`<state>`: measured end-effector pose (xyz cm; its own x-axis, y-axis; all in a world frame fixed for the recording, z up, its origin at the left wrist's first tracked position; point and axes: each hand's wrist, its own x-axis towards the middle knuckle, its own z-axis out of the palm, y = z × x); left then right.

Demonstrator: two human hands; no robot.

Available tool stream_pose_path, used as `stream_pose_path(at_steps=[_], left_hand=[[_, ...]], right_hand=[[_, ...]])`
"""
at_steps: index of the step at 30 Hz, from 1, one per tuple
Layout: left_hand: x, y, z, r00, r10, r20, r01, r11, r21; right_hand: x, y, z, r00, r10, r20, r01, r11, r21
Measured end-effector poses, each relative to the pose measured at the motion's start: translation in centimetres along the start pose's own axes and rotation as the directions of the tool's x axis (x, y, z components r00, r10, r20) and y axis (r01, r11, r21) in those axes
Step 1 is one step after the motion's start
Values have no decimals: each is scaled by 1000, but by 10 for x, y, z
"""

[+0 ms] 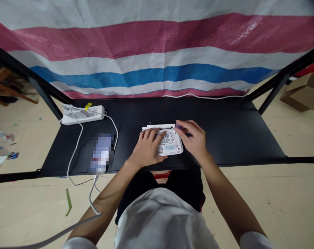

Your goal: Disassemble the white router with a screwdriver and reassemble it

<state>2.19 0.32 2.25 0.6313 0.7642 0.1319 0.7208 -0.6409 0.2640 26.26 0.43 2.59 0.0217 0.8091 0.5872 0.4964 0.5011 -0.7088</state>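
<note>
A white power strip (83,116) with a yellow tag sits on the black worktop (219,131), its white cable (75,155) looping past a pixelated, unreadable object (101,152). A pink, white and blue striped woven tarp (157,58) hangs behind. A cardboard box (303,93), paper scraps (1,152) and a green strip (68,202) lie on the tiled floor (250,193).

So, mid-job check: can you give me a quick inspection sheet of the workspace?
Surface: black tabletop on a dark metal frame.
Job's things: white router, vented, labelled side up; small purple tool at its far corner.
Clutter: pixelated object left of the router.
Hands: left hand over the router; right hand pinching the purple tool.
Cables: white cord from a white power strip, hanging off the table's near edge.
Surroundings: striped tarp behind; cardboard box on the floor at right; paper scraps at left.
</note>
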Motion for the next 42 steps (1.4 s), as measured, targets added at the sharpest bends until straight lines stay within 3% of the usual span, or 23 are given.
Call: stream_pose_path(at_steps=[2, 4, 9, 14, 18, 22, 26, 29, 32, 42], left_hand=[[0, 0, 0, 1000, 3, 1, -3, 1000, -3], [0, 0, 0, 1000, 6, 3, -6, 1000, 0], [0, 0, -1, 1000, 12, 3, -12, 1000, 17], [0, -1, -1, 1000, 10, 9, -10, 1000, 14], [1, -1, -1, 1000, 10, 13, -11, 1000, 23], [1, -1, -1, 1000, 15, 7, -15, 1000, 25], [0, -1, 0, 1000, 14, -2, -14, 1000, 25], [0, -2, 0, 1000, 17, -4, -17, 1000, 17], [0, -1, 1, 1000, 20, -9, -20, 1000, 18], [0, 0, -1, 1000, 13, 2, -13, 1000, 15]], right_hand=[[2, 3, -5, 991, 42, 127, -55, 993, 101], [4, 4, -9, 982, 54, 182, -80, 988, 136], [9, 1, -8, 999, -26, -23, 26, 1000, -12], [13, -3, -10, 994, -36, 101, 29, 997, 67], [12, -3, -11, 998, -62, 7, 62, 998, 18], [11, -2, -10, 996, -19, 82, 11, 996, 93], [10, -1, -8, 997, -65, -30, 66, 998, 21], [8, -1, -7, 1000, 26, 7, -27, 994, 109], [5, -1, -6, 999, 27, 41, -33, 990, 139], [10, -12, -9, 992, 41, -122, -23, 989, 143]])
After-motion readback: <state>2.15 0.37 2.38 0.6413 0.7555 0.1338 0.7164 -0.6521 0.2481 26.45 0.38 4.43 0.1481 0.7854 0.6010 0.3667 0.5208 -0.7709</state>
